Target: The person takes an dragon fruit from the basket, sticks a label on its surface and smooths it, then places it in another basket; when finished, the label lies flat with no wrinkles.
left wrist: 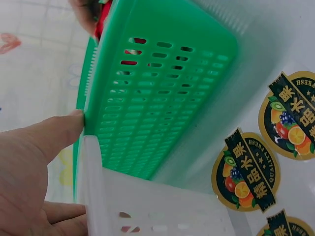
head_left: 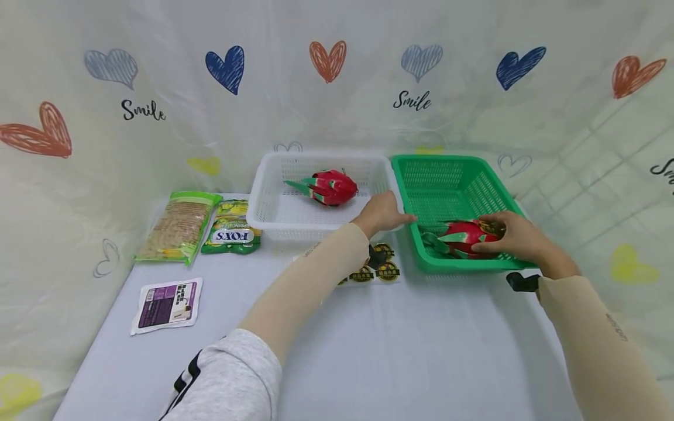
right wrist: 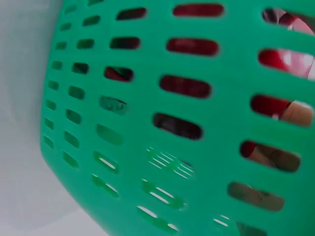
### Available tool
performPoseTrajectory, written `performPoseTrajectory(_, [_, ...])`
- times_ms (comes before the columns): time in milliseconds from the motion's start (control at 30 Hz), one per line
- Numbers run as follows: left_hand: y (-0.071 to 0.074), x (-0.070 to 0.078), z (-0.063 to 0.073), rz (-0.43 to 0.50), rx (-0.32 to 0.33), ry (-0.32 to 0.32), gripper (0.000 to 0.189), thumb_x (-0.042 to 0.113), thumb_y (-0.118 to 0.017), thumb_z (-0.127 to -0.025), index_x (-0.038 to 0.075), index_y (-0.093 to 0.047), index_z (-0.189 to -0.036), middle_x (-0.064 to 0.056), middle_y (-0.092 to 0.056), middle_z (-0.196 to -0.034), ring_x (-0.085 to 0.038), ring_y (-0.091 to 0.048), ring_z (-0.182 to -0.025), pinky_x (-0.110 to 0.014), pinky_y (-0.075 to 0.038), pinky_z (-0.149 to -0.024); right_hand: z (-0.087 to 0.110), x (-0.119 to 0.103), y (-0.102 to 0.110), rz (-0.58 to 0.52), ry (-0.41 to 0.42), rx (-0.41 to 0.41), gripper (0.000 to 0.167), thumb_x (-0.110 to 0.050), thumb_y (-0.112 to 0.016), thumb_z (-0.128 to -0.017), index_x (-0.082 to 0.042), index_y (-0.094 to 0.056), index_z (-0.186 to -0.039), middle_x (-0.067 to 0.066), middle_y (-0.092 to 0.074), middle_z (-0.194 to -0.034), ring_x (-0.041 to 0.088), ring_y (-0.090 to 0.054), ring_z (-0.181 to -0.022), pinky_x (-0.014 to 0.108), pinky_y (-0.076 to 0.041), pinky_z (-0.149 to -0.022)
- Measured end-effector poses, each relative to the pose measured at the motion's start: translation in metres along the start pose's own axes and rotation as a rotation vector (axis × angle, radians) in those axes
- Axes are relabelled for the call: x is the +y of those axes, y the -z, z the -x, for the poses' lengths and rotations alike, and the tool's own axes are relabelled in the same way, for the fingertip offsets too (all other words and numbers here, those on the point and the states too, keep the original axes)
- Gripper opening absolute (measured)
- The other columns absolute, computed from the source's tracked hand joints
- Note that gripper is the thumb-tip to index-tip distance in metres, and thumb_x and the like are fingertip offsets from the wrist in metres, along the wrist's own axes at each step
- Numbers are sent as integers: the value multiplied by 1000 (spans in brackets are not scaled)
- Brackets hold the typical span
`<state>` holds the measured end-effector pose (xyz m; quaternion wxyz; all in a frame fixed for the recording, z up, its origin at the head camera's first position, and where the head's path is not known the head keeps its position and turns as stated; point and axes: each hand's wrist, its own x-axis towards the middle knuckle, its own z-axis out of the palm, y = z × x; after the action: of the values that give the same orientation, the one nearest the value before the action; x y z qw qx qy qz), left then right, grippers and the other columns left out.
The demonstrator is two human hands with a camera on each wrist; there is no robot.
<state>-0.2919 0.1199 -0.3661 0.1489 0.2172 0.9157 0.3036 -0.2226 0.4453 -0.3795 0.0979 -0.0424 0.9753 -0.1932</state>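
A red dragon fruit with green leafy tips lies in the front of the green basket. My right hand grips its right end, thumb in front and fingers over the top, beside a dark-and-gold patch on the skin. Through the basket's slots the right wrist view shows red skin and fingertips. My left hand rests at the right rim of the white basket, its straight thumb touching the green basket's rim. Another dragon fruit lies inside the white basket.
A sheet of round black-and-gold fruit stickers lies in front of the baskets. Left of them are a green-edged bag of brown sticks, a green FOX'S bag and a purple-and-white packet. A heart-printed curtain hangs behind.
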Motion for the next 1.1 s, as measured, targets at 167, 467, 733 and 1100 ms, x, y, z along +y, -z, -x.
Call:
performPoseTrajectory(167, [2,-9,6,-83,-4,-42,63,49,-66,-100,2,-54,-141,-9,-67,-130,-19,-65,-113,-31,-55,-97,4,1,-8,-6,15,35,93,-48,-80,-90,7,-40,-153,34,-43,-148,50,-42,-128,68,-48,-98])
performPoseTrajectory(467, [13,-39,51,203,156,-195,52,36,-68,-102,12,-54,-146,-6,-63,-145,-25,-63,-129,-37,-53,-107,26,-8,-13,-24,33,237,77,-43,-75,-96,3,-46,-151,35,-42,-149,54,-44,-127,73,-43,-94])
performPoseTrajectory(733, [16,-89,109,481,295,-129,31,33,-69,-101,15,-69,-127,0,-74,-123,-18,-69,-112,-37,-57,-95,42,-27,-20,-89,38,397,65,-39,-74,-98,-4,-54,-148,31,-48,-149,55,-42,-134,76,-40,-97])
performPoseTrajectory(1100, [11,-173,138,1033,218,256,42,34,-60,-107,2,-66,-133,-18,-71,-131,-18,-73,-108,-32,-59,-99,34,-69,-23,-113,143,423,60,-34,-79,-94,-5,-59,-143,27,-51,-147,50,-45,-134,71,-42,-96])
